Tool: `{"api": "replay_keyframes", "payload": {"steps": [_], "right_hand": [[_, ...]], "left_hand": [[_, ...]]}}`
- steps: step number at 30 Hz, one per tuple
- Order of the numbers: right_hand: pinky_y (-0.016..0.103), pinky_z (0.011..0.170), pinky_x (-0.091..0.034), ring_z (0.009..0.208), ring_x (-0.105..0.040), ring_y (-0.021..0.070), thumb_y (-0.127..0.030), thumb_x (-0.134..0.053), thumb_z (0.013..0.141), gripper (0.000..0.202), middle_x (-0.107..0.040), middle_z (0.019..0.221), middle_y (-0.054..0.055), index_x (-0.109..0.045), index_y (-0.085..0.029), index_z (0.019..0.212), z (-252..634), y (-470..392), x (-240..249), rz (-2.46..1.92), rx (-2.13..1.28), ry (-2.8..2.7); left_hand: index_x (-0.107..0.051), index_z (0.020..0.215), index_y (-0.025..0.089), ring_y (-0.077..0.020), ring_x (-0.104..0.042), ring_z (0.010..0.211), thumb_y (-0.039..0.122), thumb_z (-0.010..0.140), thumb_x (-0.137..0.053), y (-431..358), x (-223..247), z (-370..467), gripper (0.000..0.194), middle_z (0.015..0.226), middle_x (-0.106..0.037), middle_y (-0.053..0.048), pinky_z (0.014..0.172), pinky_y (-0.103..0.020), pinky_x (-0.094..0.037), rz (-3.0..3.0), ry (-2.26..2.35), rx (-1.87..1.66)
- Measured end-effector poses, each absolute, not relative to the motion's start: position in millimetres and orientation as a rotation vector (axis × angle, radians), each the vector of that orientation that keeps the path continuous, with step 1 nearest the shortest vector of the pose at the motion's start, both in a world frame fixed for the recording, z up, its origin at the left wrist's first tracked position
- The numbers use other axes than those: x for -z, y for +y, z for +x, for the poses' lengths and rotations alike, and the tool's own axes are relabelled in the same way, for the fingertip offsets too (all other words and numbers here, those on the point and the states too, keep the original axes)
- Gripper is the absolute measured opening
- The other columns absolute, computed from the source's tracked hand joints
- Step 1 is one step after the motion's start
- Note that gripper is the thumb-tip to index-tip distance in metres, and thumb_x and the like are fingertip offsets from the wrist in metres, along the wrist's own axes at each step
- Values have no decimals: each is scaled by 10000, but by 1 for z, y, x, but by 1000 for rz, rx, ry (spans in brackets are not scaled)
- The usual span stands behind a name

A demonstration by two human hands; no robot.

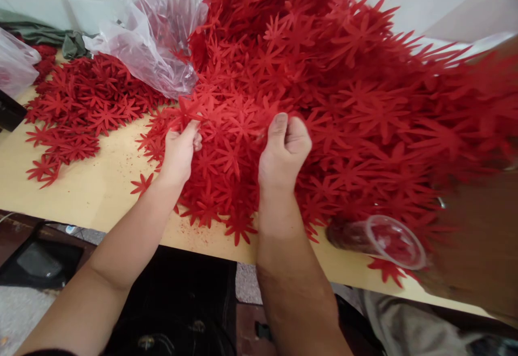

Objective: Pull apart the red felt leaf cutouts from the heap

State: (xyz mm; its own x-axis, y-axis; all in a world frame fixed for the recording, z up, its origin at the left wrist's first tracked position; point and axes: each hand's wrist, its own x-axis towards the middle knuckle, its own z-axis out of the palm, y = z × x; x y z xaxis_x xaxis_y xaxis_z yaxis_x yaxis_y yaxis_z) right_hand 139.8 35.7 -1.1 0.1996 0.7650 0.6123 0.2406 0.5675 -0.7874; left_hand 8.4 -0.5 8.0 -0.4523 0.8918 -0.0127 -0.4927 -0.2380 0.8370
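Observation:
My left hand [181, 148] is closed in a pinch on a red flower-shaped cutout [187, 110], which sticks up past the thumb. Curled into a fist with the thumb on top, my right hand [286, 148] is held over the large heap of red cutouts [343, 135]. Whatever lies inside that fist is hidden. Between the two hands, more many-petalled cutouts [229, 156] overlap loosely, and several spill toward the table's front edge.
A smaller pile of red cutouts [93, 97] lies at left on the pale table [117, 167]. Behind it stands a clear plastic bag [157, 38]. A clear plastic cup [376, 240] lies tipped near the front edge. Green cloth [75, 43] sits at back left.

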Motion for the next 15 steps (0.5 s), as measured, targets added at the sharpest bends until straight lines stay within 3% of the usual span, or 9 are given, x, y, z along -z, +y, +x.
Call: {"api": "replay_keyframes", "payload": {"steps": [2, 4, 6, 10, 15], "right_hand": [[324, 674, -455, 771, -518, 138, -534, -498, 777, 344, -512, 832, 31, -549, -206, 869, 145, 40, 4, -982, -299, -1366], [421, 820, -446, 1006, -498, 210, -515, -556, 745, 434, -501, 1056, 78, -534, -224, 1066, 147, 39, 4, -993, -156, -1458], [483, 907, -401, 1102, -454, 240, -492, -545, 762, 457, -488, 1135, 82, -510, -247, 1146, 145, 34, 3, -953, -86, -1588], [492, 952, -374, 1070, -477, 228, -462, -560, 761, 417, -552, 1082, 60, -536, -259, 1125, 131, 20, 0, -822, -133, -1793], [431, 918, -402, 983, -522, 188, -388, -563, 779, 197, -599, 948, 36, -612, -226, 880, 124, 17, 0, -842, -280, -1748]], "left_hand": [[-453, 604, 179, -19, -318, 396, 299, 707, -667, 0, -10, 5, 266, 462, -332, 94, 408, -173, -272, 612, 1064, -1839], [-473, 630, 181, -30, -385, 430, 283, 711, -665, -1, -11, 7, 232, 479, -380, 87, 453, -181, -336, 676, 1126, -1827], [-505, 670, 179, -57, -508, 545, 256, 718, -657, -2, -9, 11, 177, 546, -489, 62, 581, -208, -432, 769, 1152, -1813], [-551, 780, 165, -132, -616, 827, 192, 715, -643, -2, -2, 20, 115, 763, -639, -4, 846, -314, -463, 963, 1106, -1715], [-533, 791, 165, -136, -611, 861, 114, 686, -624, 0, 6, 23, 148, 816, -640, -4, 902, -337, -449, 1186, 1129, -1616]]}}
